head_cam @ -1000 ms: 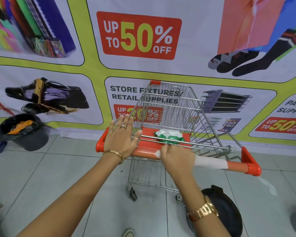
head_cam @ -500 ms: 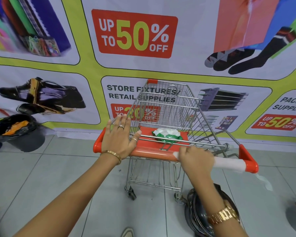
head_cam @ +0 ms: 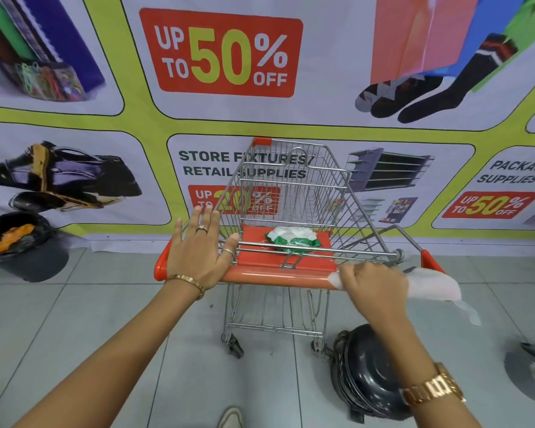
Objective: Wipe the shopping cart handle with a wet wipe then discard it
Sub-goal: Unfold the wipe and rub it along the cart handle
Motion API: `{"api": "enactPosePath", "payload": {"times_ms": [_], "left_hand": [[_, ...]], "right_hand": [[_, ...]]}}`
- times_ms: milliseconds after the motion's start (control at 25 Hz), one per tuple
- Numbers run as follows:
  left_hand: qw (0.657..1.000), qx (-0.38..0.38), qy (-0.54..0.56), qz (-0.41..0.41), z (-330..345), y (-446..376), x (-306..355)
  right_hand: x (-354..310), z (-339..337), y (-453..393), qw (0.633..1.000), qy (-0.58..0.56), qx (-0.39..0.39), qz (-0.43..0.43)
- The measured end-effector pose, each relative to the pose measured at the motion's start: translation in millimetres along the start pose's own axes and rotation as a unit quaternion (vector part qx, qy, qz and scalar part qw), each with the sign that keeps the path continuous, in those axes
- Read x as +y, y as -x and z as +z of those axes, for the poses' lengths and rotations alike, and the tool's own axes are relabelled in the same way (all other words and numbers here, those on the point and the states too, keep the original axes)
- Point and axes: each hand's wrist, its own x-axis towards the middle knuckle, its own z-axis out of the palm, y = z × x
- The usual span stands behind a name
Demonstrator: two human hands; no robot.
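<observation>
A small wire shopping cart [head_cam: 294,183] with an orange handle [head_cam: 275,277] stands in front of me. My left hand [head_cam: 202,253] lies flat on the handle's left end, fingers spread. My right hand [head_cam: 374,285] is closed around a white wet wipe [head_cam: 431,285] wrapped over the handle's right part; the wipe's loose end trails off to the right. A green and white wipes pack [head_cam: 292,239] lies on the cart's orange child seat.
A black bin [head_cam: 19,245] with an orange scrap inside stands on the floor at the left. Under my right forearm sits a dark round lidded bin [head_cam: 365,372]. A printed banner wall rises directly behind the cart. Grey tile floor surrounds it.
My right hand has slid the wipe along the handle from the middle toward the right end. My left hand has stayed on the left end.
</observation>
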Motion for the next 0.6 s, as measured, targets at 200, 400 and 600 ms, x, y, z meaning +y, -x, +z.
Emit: {"api": "enactPosePath", "payload": {"times_ms": [200, 400, 600], "left_hand": [[1.0, -0.006, -0.021, 0.009, 2, 0, 2], [1.0, -0.008, -0.019, 0.0, 1, -3, -1], [1.0, -0.011, 0.01, -0.007, -1, -4, -8]], "right_hand": [[-14, 9, -23, 0.989, -0.111, -0.063, 0.075], [-88, -7, -25, 0.988, -0.149, -0.003, -0.043], [-40, 7, -1, 0.982, -0.126, 0.136, -0.021]]}}
